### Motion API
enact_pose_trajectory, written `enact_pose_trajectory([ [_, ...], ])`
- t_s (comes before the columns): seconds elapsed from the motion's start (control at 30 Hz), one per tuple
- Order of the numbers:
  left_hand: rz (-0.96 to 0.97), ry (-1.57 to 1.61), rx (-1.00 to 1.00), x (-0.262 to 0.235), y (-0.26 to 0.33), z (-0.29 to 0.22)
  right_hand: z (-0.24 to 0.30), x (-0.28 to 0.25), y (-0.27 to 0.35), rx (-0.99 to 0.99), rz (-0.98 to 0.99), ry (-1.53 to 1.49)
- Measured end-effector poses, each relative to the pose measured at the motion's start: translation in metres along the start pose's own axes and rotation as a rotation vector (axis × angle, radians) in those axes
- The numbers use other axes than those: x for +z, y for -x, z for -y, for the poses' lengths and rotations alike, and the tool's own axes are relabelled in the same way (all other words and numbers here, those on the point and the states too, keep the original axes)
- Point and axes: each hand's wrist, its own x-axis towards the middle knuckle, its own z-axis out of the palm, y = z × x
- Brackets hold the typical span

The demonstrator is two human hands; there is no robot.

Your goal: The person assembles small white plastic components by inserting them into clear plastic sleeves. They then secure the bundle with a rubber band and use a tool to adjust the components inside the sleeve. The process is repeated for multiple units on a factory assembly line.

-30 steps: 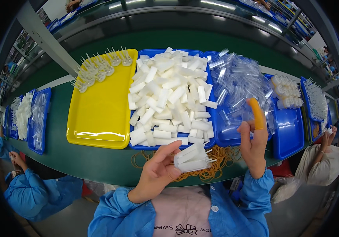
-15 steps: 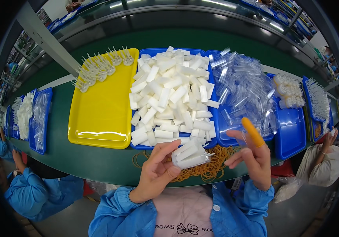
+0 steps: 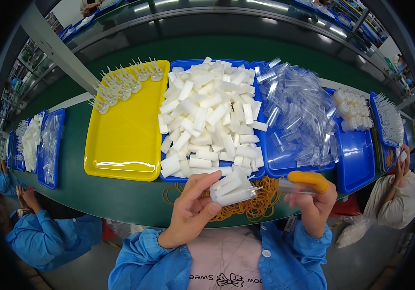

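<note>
My left hand [image 3: 193,212] is closed around a small cluster of white sponge blocks [image 3: 232,187] with clear plastic on them. Thin white stems stick out of its right side. To the right, my right hand [image 3: 316,200] wears an orange finger cot [image 3: 309,181]. Between its thumb and bent forefinger is a clear plastic piece [image 3: 295,187], smeared by motion. A short gap separates it from the cluster. Behind and below the cluster lies a heap of tan rubber bands [image 3: 258,205] along the table's near edge.
A blue tray heaped with white sponge blocks [image 3: 202,106] stands ahead. Left of it, a yellow tray [image 3: 125,140] bears several stemmed clear parts [image 3: 120,82]. Clear plastic pieces [image 3: 299,106] fill a blue tray at right, beside a smaller blue tray [image 3: 356,162]. Co-workers sit at both sides.
My right forefinger, raised before, has bent down over the thumb with the clear plastic piece, which now lies lower and level. My left hand and its cluster have stayed put.
</note>
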Motion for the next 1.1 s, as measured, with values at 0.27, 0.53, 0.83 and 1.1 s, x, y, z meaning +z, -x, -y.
enact_pose_trajectory([
  [0.27,0.002,-0.503,0.122,0.003,0.004,-0.005,-0.024,0.016,-0.017,0.202,-0.028,-0.14],
  [0.53,0.007,-0.589,0.181,0.008,0.004,-0.007,-0.019,0.038,-0.014,0.153,0.053,-0.154],
  [0.83,0.044,-0.675,0.263,0.013,0.001,-0.015,-0.012,0.037,-0.011,0.222,0.068,-0.316],
  [1.1,0.046,-0.723,0.29,0.015,0.003,-0.017,-0.011,0.031,-0.012,-0.192,-0.009,0.02],
])
